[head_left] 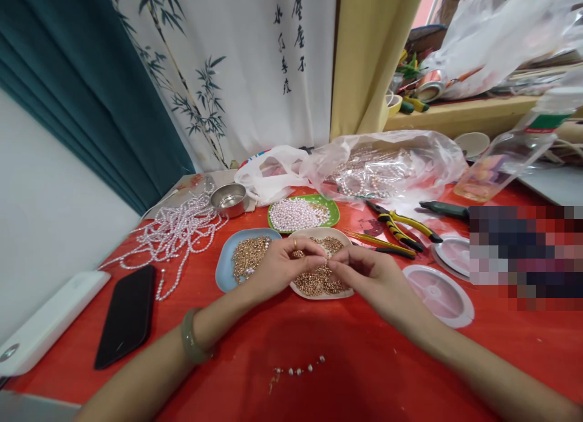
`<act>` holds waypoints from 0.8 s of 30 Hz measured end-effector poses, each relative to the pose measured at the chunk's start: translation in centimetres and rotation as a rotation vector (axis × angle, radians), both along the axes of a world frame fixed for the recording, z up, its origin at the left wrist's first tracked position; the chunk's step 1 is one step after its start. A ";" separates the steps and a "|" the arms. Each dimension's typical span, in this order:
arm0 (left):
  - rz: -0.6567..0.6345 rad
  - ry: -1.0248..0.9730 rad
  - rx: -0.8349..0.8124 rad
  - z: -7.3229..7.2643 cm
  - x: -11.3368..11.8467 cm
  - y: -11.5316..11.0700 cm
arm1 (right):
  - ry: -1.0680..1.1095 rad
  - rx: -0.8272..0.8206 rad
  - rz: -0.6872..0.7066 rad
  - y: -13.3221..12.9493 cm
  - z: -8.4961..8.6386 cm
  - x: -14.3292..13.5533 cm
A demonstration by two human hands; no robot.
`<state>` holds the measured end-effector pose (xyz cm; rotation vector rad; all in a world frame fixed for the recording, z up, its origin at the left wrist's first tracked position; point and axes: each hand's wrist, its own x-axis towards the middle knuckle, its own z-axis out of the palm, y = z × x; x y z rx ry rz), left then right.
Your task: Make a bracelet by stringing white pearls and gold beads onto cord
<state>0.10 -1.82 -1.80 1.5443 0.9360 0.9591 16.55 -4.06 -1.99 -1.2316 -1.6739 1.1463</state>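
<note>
My left hand (286, 265) and my right hand (364, 273) meet over a cream dish (319, 296) of gold beads. Each pinches thumb against forefinger; a tiny pale piece shows between the fingertips, too small to make out. A blue dish (224, 270) with gold pieces lies partly behind my left hand. Behind them, a green dish (334, 211) holds white pearl beads (298, 214). On the red table (246, 373) nearer me lies a short beaded piece (298, 371) with several pearls and a gold end.
Pearl strands (182, 228), a metal bowl (229, 199) and a black phone (126, 316) are at left. Pliers (401, 228), tweezers (382, 243), white spools (439, 294) and a plastic bottle (505, 155) stand or lie at right. Plastic bags (387, 167) line the back.
</note>
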 end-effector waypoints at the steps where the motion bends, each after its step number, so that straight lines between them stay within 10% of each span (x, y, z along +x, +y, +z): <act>1: 0.006 0.025 0.043 0.1 -0.1 0.0 | 0.009 -0.013 0.004 0.1 0.0 0.0; 13: 0.024 0.290 0.469 0.6 -0.7 -0.4 | 0.150 -0.012 -0.049 0.2 0.3 0.0; 24: 0.062 0.233 0.296 0.8 -0.7 0.0 | 0.117 -0.037 0.036 0.3 0.1 -0.1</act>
